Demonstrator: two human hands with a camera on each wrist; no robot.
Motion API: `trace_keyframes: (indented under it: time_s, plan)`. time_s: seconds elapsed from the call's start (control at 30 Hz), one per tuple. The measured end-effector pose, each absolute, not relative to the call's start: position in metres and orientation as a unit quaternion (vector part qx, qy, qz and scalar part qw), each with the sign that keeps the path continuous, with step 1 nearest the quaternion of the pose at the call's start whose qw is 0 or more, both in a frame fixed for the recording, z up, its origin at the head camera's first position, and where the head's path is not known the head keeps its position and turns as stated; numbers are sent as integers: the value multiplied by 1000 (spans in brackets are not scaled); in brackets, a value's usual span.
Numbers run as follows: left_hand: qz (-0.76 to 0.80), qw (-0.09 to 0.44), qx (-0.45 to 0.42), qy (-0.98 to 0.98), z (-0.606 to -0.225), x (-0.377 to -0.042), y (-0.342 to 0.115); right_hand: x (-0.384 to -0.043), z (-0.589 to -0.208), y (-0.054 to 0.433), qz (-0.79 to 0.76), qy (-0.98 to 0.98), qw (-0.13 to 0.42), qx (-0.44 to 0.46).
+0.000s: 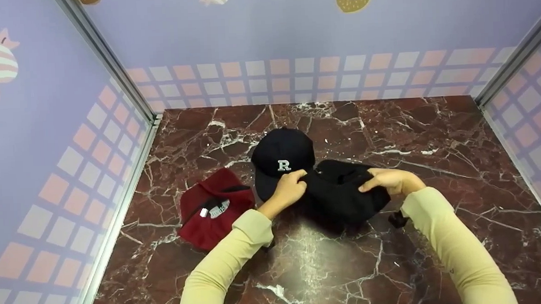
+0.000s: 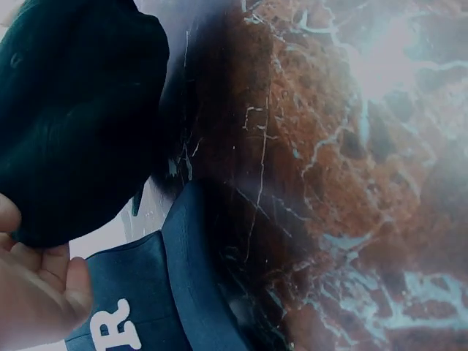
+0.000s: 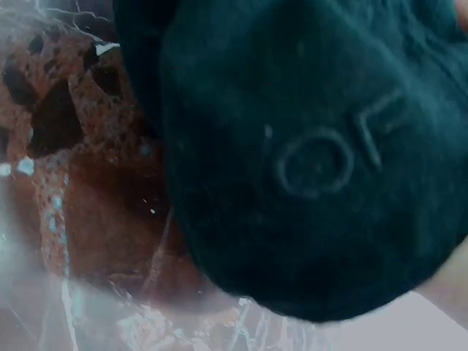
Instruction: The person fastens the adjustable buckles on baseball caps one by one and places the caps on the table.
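Note:
A plain-looking black cap (image 1: pixel 341 199) is held between both hands, tilted above the marble surface. My left hand (image 1: pixel 291 187) pinches its left edge; in the left wrist view the fingers curl on the lower rim of the black cap (image 2: pixel 80 124). My right hand (image 1: pixel 388 182) grips the opposite side, thumb on the near face. The right wrist view shows raised lettering on the black cap (image 3: pixel 314 161). Just behind the left hand sits a navy cap (image 1: pixel 283 147) with a white R, its brim partly hidden by that hand.
A dark red cap (image 1: pixel 205 219) lies left of the left forearm, its strap opening showing. The brown marble tabletop (image 1: pixel 435 163) is bounded by lilac patterned panels (image 1: pixel 292 32) at the back and both sides. White specks are scattered near the navy cap.

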State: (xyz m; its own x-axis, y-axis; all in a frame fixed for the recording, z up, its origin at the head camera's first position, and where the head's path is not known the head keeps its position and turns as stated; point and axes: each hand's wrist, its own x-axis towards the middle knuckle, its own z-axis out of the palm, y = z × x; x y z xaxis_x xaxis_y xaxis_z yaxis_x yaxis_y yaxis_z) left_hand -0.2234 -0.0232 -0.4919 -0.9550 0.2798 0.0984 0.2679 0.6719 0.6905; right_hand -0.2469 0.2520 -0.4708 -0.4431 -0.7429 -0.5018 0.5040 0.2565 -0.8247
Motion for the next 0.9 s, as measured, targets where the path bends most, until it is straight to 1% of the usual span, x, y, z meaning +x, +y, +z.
trace_keyframes:
  time_s: [0.13, 0.23, 0.33, 0.47, 0.7, 0.8, 0.9]
  plan:
    - [336, -8, 143, 931, -492, -223, -24, -249, -471, 256, -584, 597, 524, -167]
    - [313, -14, 141, 939, -494, -223, -24, -250, -471, 258, -574, 607, 515, -191]
    - [298, -14, 149, 943, -494, -223, -25, -250, -471, 256, -580, 609, 502, -199]
    - [287, -17, 171, 942, -493, -222, -24, -248, -472, 251, -606, 605, 471, -211]
    - [305, 1, 213, 928, -493, -221, -24, -243, -469, 236, -627, 627, 401, -230]
    - [319, 8, 231, 919, -494, -221, -25, -241, -466, 230, -626, 641, 385, -223]
    - [335, 16, 248, 909, -496, -220, -26, -240, -464, 225, -631, 638, 381, -223]
